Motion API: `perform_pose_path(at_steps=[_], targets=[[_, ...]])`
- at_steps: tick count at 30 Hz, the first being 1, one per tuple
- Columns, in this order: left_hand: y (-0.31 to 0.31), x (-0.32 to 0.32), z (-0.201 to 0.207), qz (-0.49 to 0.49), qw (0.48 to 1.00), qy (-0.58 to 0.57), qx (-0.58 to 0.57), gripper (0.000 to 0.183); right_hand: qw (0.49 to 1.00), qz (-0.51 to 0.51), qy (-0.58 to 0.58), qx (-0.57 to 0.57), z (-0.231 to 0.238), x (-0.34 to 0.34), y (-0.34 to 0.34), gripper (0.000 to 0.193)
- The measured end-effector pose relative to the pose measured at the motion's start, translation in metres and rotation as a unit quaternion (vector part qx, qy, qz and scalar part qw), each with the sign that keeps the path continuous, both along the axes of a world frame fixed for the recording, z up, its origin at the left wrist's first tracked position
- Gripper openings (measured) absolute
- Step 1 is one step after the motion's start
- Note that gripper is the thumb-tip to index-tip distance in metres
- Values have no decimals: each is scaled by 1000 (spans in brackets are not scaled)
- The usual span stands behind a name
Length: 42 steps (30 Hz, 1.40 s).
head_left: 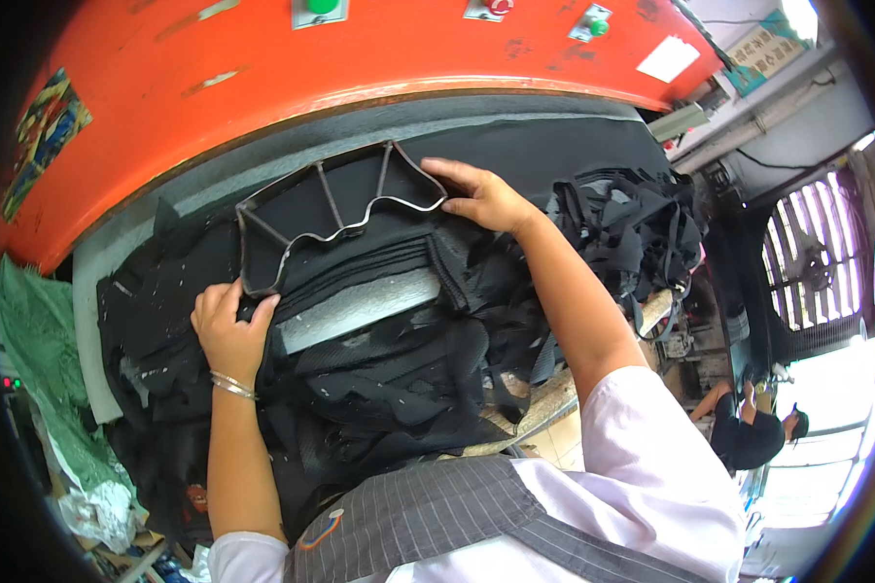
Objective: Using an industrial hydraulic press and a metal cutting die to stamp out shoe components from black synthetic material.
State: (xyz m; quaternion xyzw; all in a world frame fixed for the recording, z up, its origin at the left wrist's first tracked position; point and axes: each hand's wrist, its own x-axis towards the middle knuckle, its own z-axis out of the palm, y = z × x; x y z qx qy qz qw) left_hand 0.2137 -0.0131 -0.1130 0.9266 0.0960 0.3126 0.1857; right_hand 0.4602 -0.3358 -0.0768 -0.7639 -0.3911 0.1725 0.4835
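A steel cutting die (329, 197) with a wavy near edge and cross bars lies on layered black fabric (544, 146). My left hand (231, 325) holds its near left corner, thumb and fingers closed round the metal. At the opposite end my right hand (486, 197) grips the right corner, thumb in front and fingers behind. Just in front of the die are stacked black fabric edges and a bare strip of the pale cutting board (365, 309). Whether the die's lower edge presses flat on the cloth everywhere, I cannot tell.
A red-orange machine beam (262, 73) with green and red buttons spans the far side. Tangled black offcuts (627, 223) heap up at the right, and more scraps (389, 379) lie nearer me. A green sack (44, 340) hangs left. Another person (753, 432) is far right.
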Motion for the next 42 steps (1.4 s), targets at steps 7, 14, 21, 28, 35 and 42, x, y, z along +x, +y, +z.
perform_pose_path(at_steps=[7, 14, 21, 28, 35, 42], targets=[[6, -13, 7, -1, 1000, 4, -2, 41, 998, 16, -7, -53, 7, -6, 9, 77], [-9, -4, 8, 21, 1000, 13, -7, 43, 977, -47, -165, -127, -4, -18, 2, 62], [-5, -6, 7, 29, 999, 8, -14, 43, 967, -80, -219, -107, -8, -21, 12, 27], [-5, -4, 4, 31, 999, -8, -25, 44, 963, -82, -237, -103, -12, -22, 12, 26], [-3, -4, 6, 32, 999, 8, -20, 45, 956, -73, -269, -96, -15, -21, 11, 23], [-3, -2, 6, 40, 999, 26, -13, 41, 950, -73, -284, -112, -12, -21, 11, 24]])
